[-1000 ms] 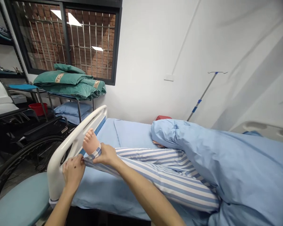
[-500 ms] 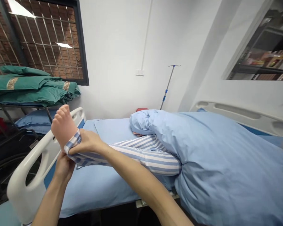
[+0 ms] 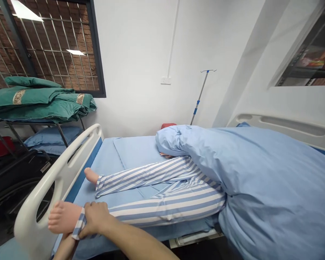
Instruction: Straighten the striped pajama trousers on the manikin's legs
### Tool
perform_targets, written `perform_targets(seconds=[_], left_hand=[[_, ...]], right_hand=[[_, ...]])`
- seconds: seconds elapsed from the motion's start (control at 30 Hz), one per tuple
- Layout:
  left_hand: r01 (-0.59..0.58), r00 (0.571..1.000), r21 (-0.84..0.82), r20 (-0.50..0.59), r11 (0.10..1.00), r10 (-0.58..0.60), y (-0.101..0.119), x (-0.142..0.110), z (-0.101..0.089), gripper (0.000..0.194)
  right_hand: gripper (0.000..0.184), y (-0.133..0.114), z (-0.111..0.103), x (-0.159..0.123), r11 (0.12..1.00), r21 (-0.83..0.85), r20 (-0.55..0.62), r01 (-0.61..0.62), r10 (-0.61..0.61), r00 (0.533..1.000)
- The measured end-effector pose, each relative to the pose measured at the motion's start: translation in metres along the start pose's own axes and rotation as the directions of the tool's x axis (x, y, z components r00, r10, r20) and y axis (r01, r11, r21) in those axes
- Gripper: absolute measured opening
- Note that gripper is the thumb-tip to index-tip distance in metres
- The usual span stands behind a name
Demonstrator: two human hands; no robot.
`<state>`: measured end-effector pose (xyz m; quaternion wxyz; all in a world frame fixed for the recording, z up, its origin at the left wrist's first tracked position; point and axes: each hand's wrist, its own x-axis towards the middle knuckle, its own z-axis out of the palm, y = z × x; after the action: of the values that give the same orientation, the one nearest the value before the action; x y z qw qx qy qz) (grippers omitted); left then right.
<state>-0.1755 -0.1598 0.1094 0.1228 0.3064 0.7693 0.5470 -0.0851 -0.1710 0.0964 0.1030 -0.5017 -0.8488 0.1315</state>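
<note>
A leg in blue-and-white striped trousers [image 3: 165, 207] stretches along the near side of the bed. Its bare foot [image 3: 63, 216] is smooth like a manikin's and sits beside the footboard. My right hand [image 3: 96, 218] is wrapped around the ankle at the trouser cuff. From below, my left hand [image 3: 70, 240] holds the same ankle; its fingers are hidden under the foot and cuff. The other leg [image 3: 141, 177] lies on the sheet farther back, its bare foot [image 3: 91, 176] pointing towards the footboard.
A blue quilt [image 3: 254, 173] covers the body from the thighs up. The white footboard [image 3: 35, 206] rises at the left. Behind the bed stands an IV pole [image 3: 199, 99]. Green folded bedding [image 3: 43, 103] is piled on a rack, with a dark wheelchair [image 3: 18, 187] below.
Both hands have lowered the near leg from its raised position towards the mattress, on the near side. The far leg and foot have come into sight. The view has shifted slightly left.
</note>
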Motion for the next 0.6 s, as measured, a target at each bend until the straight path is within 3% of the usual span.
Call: perform_targets(seconds=[0.07,0.2,0.3,0.37,0.43,0.5,0.57,0.6], left_hand=[[0.142,0.972,0.078,-0.202,0.987,-0.124,-0.01,0.001,0.009,0.036],[0.25,0.95,0.099,-0.216,0.963,-0.224,-0.05,-0.003,0.021,0.037],[0.205,0.955,0.169,-0.249,0.964,-0.16,-0.072,-0.001,0.029,0.039],[0.095,0.969,0.178,-0.243,0.979,-0.05,-0.075,0.003,0.031,0.037],[-0.004,0.993,0.088,-0.116,0.996,0.014,-0.072,0.004,0.025,0.031],[0.001,0.989,-0.075,0.146,0.997,0.01,-0.064,-0.001,0.013,0.029],[0.098,0.91,-0.214,0.414,0.972,-0.001,-0.052,-0.01,-0.003,0.032],[0.146,0.872,-0.269,0.489,0.952,0.005,-0.042,-0.016,-0.01,0.036]], right_hand=[[0.075,0.004,0.033,0.003,0.999,-0.039,0.028,-0.024,0.025,0.999],[0.074,0.01,0.077,0.002,0.995,-0.081,0.082,-0.058,0.065,0.995],[0.076,0.011,0.089,0.002,0.992,-0.093,0.1,-0.08,0.089,0.991],[0.077,0.009,0.086,0.001,0.991,-0.093,0.114,-0.093,0.104,0.988],[0.076,0.006,0.073,0.001,0.992,-0.084,0.116,-0.096,0.105,0.988],[0.075,0.003,0.05,-0.001,0.995,-0.061,0.093,-0.078,0.083,0.992],[0.075,0.0,0.014,-0.003,0.999,-0.016,0.04,-0.045,0.046,0.998],[0.075,-0.001,-0.008,-0.004,0.999,0.017,0.004,-0.029,0.028,1.0]])
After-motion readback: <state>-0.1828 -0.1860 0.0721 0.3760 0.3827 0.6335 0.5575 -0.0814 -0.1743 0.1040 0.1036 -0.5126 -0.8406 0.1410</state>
